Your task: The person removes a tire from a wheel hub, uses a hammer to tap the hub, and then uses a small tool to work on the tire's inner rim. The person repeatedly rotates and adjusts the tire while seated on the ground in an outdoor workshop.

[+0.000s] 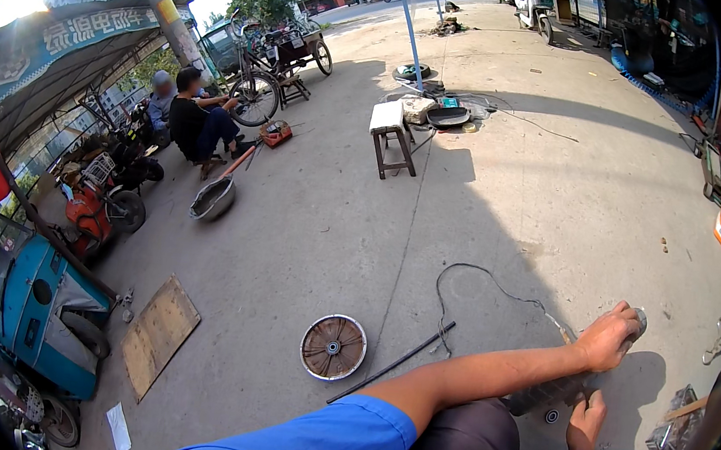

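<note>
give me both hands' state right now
Left hand: closed on a grey object, mostly hidden.
Right hand: beside a dark object; grip cannot be told.

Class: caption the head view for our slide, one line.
Left hand gripping a partly hidden grey object, right hand lower, round brown silver-rimmed wheel on grey concrete.

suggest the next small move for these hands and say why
I'd probably use the right hand to move the small bearing aside: it lies on the concrete ground close to that hand, where it might get knocked. The left hand is closed around a grey object, so it seems busier; whether the right holds anything isn't clear.
</note>
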Available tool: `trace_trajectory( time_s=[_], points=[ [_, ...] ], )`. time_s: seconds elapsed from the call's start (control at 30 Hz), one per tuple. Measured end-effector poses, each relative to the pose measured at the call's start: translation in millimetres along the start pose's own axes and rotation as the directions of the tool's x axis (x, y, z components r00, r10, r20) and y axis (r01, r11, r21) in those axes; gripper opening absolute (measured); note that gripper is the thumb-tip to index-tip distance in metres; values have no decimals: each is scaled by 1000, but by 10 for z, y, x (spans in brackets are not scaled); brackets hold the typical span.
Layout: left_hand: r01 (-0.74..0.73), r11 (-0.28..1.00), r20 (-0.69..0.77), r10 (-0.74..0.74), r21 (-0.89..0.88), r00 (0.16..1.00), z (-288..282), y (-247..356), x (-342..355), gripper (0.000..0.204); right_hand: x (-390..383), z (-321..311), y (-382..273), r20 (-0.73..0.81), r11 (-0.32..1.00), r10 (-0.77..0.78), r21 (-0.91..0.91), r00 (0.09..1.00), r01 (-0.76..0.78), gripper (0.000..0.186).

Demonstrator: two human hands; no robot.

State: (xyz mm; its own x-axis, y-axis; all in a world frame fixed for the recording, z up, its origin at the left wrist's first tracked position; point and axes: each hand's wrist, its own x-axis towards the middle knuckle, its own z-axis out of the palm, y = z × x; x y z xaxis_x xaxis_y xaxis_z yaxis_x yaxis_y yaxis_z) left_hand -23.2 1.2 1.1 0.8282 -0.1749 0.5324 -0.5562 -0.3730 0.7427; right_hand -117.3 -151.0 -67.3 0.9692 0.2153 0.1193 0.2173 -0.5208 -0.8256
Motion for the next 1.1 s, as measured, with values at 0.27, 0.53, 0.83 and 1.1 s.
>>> trace_trajectory(
  time_s=[0.27,0.53,0.83,1.1],
  points=[
    [13,999,61,-17,52,998,-17,-19,13,16,-12,7,15,-13,999,-23,-33,1000,22,19],
    [24,998,79,-28,51,997,-49,21,21,16,-3,-6,54,-6,1000,-31,2,999,31,19],
    [44,998,83,-48,51,995,-52,63,23,18,-18,-22,-21,-6,999,-18,46,1000,18,17],
    [40,998,69,-43,44,997,-109,55,-27,18,-36,10,-22,6,1000,6,12,1000,-7,22]
  ],
)
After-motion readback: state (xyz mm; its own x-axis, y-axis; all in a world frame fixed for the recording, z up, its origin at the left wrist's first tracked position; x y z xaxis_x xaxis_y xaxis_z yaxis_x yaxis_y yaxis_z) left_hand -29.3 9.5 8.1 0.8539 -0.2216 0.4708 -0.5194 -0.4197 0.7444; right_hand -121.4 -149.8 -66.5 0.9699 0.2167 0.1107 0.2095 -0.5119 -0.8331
